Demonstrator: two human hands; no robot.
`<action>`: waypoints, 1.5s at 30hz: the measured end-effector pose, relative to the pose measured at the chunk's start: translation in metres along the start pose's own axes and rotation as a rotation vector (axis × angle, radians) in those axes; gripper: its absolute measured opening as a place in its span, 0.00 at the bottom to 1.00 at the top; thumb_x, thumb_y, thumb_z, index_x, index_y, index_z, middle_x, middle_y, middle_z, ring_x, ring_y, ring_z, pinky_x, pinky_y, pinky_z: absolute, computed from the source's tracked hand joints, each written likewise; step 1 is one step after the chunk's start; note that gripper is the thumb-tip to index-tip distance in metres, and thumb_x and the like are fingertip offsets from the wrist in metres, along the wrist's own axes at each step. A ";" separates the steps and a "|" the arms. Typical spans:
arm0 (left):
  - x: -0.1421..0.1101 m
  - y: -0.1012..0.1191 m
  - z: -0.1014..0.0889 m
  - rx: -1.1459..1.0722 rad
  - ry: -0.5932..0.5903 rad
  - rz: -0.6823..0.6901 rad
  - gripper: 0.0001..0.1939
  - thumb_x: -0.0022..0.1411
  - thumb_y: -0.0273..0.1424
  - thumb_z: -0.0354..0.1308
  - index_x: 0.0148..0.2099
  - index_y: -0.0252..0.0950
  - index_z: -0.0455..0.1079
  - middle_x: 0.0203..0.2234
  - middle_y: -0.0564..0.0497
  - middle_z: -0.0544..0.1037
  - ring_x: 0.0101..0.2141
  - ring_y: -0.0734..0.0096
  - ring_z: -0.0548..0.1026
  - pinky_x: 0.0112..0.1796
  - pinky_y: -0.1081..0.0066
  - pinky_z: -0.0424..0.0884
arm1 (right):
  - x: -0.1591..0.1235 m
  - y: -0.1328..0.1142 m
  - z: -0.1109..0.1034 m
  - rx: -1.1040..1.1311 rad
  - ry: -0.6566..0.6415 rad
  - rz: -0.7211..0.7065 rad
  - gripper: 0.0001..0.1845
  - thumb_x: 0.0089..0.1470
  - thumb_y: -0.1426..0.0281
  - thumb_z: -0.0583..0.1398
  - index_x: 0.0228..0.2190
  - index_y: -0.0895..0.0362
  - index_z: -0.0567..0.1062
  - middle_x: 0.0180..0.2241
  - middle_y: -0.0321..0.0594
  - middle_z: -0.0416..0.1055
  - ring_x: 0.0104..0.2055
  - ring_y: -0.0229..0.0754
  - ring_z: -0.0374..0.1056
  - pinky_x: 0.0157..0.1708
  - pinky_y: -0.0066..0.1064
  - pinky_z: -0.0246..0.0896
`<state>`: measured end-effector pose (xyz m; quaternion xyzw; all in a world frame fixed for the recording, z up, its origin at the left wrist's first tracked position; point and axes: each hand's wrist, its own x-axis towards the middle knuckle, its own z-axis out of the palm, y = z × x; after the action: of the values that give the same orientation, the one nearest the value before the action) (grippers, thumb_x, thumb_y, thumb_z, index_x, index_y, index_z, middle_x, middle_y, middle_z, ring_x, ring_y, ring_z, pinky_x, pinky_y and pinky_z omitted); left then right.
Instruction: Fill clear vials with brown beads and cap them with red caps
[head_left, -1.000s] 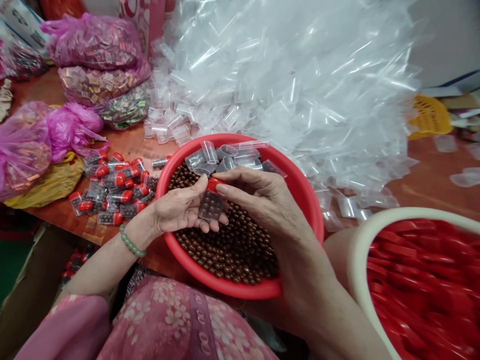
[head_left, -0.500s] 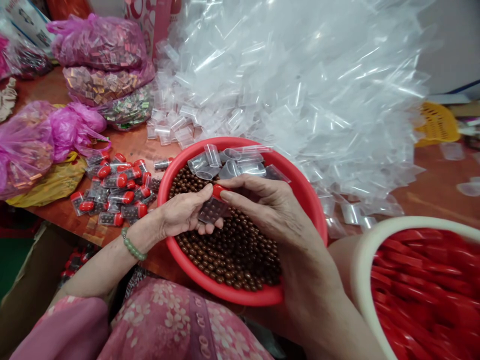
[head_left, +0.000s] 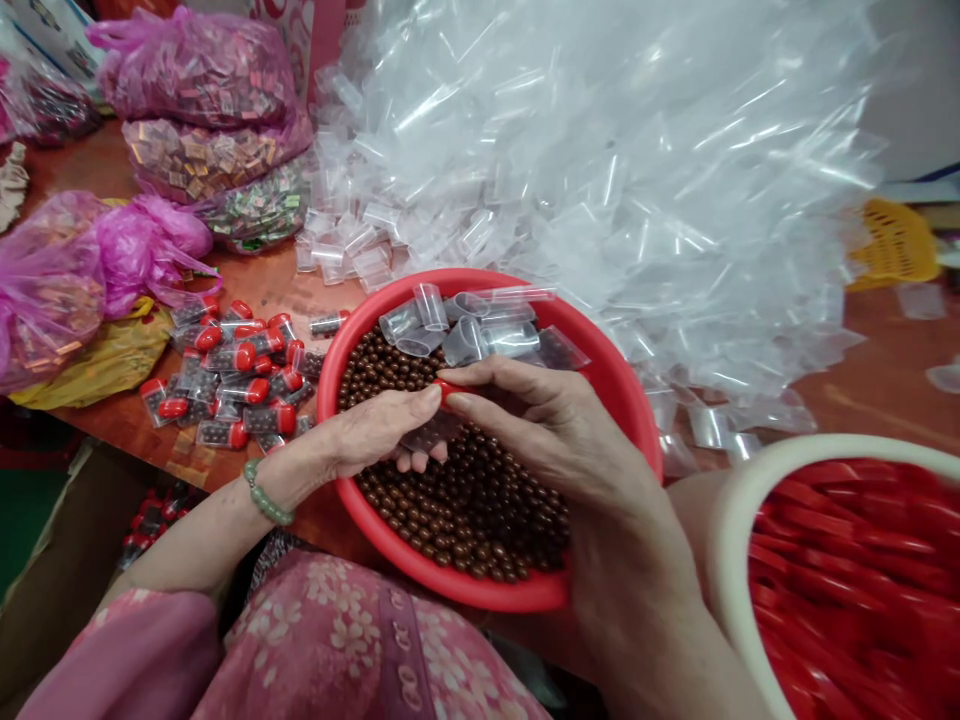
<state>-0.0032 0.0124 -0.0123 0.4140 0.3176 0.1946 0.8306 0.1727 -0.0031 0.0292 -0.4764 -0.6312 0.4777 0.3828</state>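
Observation:
Both hands meet over a red basin full of small brown balls. My left hand grips a small clear packet filled with brown balls, mostly hidden under the fingers. My right hand pinches the packet's red cap between thumb and forefinger. Several empty clear packets lie on the balls at the basin's far side.
Filled red-capped packets are heaped on the wooden table left of the basin. A big pile of empty clear packets rises behind. Pink bags lie at left. A white tub of red caps stands at right.
The packet has tilted flatter and sunk under my fingers, and both hands have closed tighter around the red cap. The view shifted slightly.

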 end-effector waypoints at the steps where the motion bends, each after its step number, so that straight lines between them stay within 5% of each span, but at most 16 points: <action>1: 0.000 0.000 0.000 -0.008 -0.002 0.002 0.33 0.55 0.60 0.54 0.34 0.30 0.70 0.24 0.50 0.74 0.21 0.81 0.68 0.21 0.78 0.61 | -0.001 0.001 0.002 -0.017 0.030 -0.008 0.07 0.55 0.65 0.64 0.35 0.55 0.78 0.26 0.35 0.76 0.26 0.37 0.72 0.27 0.29 0.70; 11: -0.003 0.006 0.000 -0.073 -0.058 0.054 0.31 0.53 0.58 0.58 0.36 0.31 0.70 0.29 0.50 0.73 0.24 0.81 0.68 0.26 0.76 0.63 | -0.003 0.002 0.023 0.170 0.303 -0.013 0.04 0.52 0.66 0.66 0.33 0.51 0.77 0.25 0.31 0.75 0.22 0.35 0.69 0.21 0.27 0.68; 19: -0.011 0.017 0.002 0.079 -0.141 0.101 0.26 0.55 0.53 0.60 0.35 0.33 0.66 0.26 0.55 0.68 0.25 0.81 0.66 0.27 0.74 0.62 | -0.003 0.012 0.024 0.186 0.381 0.005 0.06 0.52 0.66 0.67 0.35 0.51 0.78 0.31 0.33 0.77 0.31 0.35 0.72 0.30 0.26 0.70; 30: -0.010 0.017 -0.004 -0.022 -0.201 0.098 0.25 0.51 0.50 0.65 0.37 0.31 0.72 0.31 0.52 0.73 0.27 0.81 0.70 0.32 0.75 0.67 | -0.005 0.009 0.020 0.359 0.251 -0.061 0.06 0.51 0.66 0.67 0.35 0.49 0.78 0.34 0.33 0.74 0.25 0.34 0.70 0.20 0.27 0.68; 45: -0.008 0.015 -0.007 -0.043 -0.227 0.070 0.26 0.49 0.50 0.67 0.36 0.30 0.74 0.30 0.52 0.75 0.25 0.81 0.72 0.29 0.76 0.67 | -0.009 -0.001 0.011 0.105 0.213 -0.189 0.03 0.55 0.68 0.64 0.34 0.50 0.77 0.31 0.35 0.75 0.27 0.36 0.71 0.24 0.27 0.70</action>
<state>-0.0151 0.0201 -0.0002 0.4261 0.2027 0.1822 0.8626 0.1645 -0.0142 0.0269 -0.4423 -0.6032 0.4184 0.5153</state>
